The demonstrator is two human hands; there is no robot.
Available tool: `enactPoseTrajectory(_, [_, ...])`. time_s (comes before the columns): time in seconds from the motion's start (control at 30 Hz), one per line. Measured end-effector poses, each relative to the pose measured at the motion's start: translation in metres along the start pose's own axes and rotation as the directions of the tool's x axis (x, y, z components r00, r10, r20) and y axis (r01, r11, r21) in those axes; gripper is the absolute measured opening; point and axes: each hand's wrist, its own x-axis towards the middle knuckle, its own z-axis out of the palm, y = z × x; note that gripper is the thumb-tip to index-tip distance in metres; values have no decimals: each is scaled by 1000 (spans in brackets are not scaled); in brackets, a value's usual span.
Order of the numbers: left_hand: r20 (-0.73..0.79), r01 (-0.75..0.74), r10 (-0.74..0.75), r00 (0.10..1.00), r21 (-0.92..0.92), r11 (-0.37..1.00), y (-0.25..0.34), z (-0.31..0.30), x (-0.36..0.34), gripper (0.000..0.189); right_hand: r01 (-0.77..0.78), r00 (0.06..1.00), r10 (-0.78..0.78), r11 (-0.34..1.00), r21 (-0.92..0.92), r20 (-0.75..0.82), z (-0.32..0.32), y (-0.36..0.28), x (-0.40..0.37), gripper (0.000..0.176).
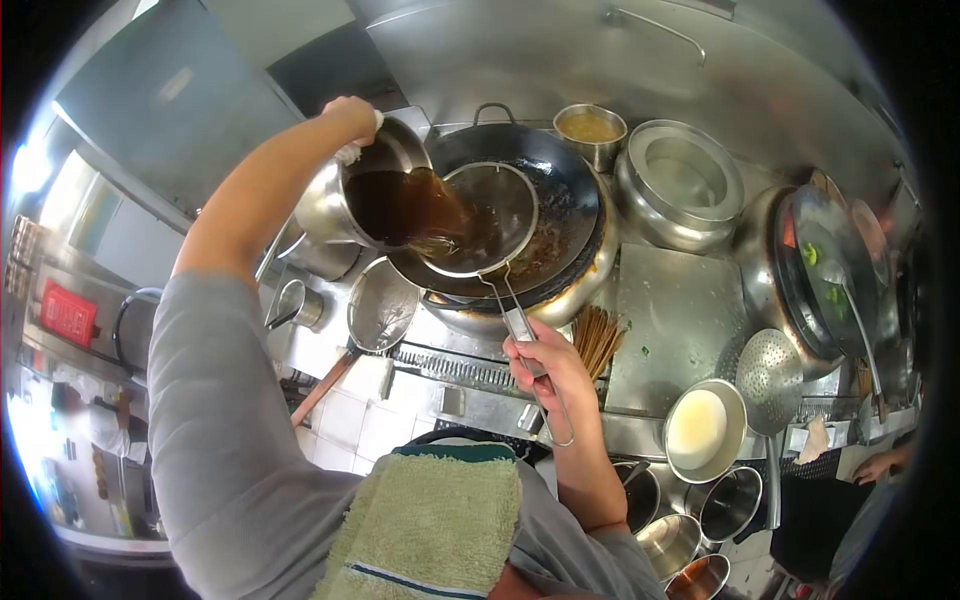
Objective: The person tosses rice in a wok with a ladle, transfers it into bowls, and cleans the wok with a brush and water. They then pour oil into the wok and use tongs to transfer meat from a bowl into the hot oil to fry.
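My left hand (pixel 352 122) grips the rim of a metal pot (pixel 335 205) with a bit of white cloth under the fingers. The pot is tipped to the right, and dark brown liquid (pixel 432 205) pours from it. The stream runs through a round mesh strainer (pixel 510 195) held over a black wok (pixel 575 205). My right hand (pixel 548 362) is closed around the strainer's wire handle. Brown liquid and some dark bits show in the wok beneath the mesh.
A bamboo brush (pixel 598 340) stands right of my right hand. A ladle-like strainer (pixel 383 305) lies left of the wok. Behind are a pot of yellowish liquid (pixel 590 127) and a lidded pot (pixel 685 180). A second wok (pixel 835 260) and another person's hand (pixel 878 465) are at right.
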Motion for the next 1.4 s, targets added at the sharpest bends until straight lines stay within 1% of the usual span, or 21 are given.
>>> enactPoseTrajectory(0.07, [17, -14, 13, 1000, 55, 998, 11, -6, -3, 37, 20, 1000, -20, 1000, 20, -5, -2, 5, 1, 15])
enactPoseTrajectory(0.17, [25, 0, -2, 1000, 83, 997, 23, -9, 2, 36, 35, 999, -35, 999, 28, -12, -5, 8, -2, 15])
enactPoseTrajectory(0.23, [25, -21, 19, 999, 84, 996, 30, -10, 4, 37, 36, 999, -35, 999, 24, -9, -4, 8, -4, 16])
enactPoseTrajectory(0.37, [32, -58, 56, 998, 75, 995, 41, -25, -16, 36, 16, 999, -16, 1000, 12, -43, 2, 10, -6, 17])
enactPoseTrajectory(0.47, [-27, -36, 39, 999, 93, 995, 47, -21, -10, 31, 15, 999, -15, 1000, -1, -43, 4, 12, -5, 16])
enactPoseTrajectory(0.57, [-69, -134, 140, 988, 90, 987, 49, -20, -13, 32, 27, 998, -27, 1000, 1, -55, 7, 15, -5, 14])
enactPoseTrajectory(0.67, [-21, -61, 62, 998, 64, 996, 61, -21, -6, 32, 23, 998, -22, 1000, 15, -60, 7, 21, -3, 16])
enactPoseTrajectory(0.77, [-11, -17, 17, 1000, 13, 1000, 72, -25, -10, 32, 17, 997, -15, 1000, 26, -74, 8, 23, -1, 21])
enactPoseTrajectory(0.87, [-35, -89, 93, 995, 98, 991, 78, -22, -9, 32, 20, 998, -18, 999, 45, -63, 9, 26, 1, 23])
enactPoseTrajectory(0.97, [-47, -71, 74, 996, 70, 995, 82, -22, -9, 32, 31, 998, -28, 997, 66, -48, 13, 29, 2, 23])
enactPoseTrajectory(1.07, [-7, -84, 85, 996, 88, 993, 81, -20, -4, 27, 39, 997, -35, 997, 63, -68, 18, 32, 3, 21])
enactPoseTrajectory(1.17, [-2, -124, 124, 992, 54, 991, 75, -19, -3, 27, 38, 996, -32, 997, 67, -82, 21, 37, 2, 20])
enactPoseTrajectory(1.27, [-50, -62, 61, 997, -12, 998, 71, -21, -6, 33, 51, 995, -46, 997, 60, -84, 25, 37, 5, 18])
enactPoseTrajectory(1.33, [-76, -53, 52, 996, -2, 999, 71, -17, -2, 34, 64, 995, -60, 997, 44, -81, 25, 39, 4, 15])
enactPoseTrajectory(1.4, [-96, -49, 49, 994, 10, 999, 64, -18, -3, 34, 78, 991, -70, 995, 62, -115, 27, 41, 2, 17])
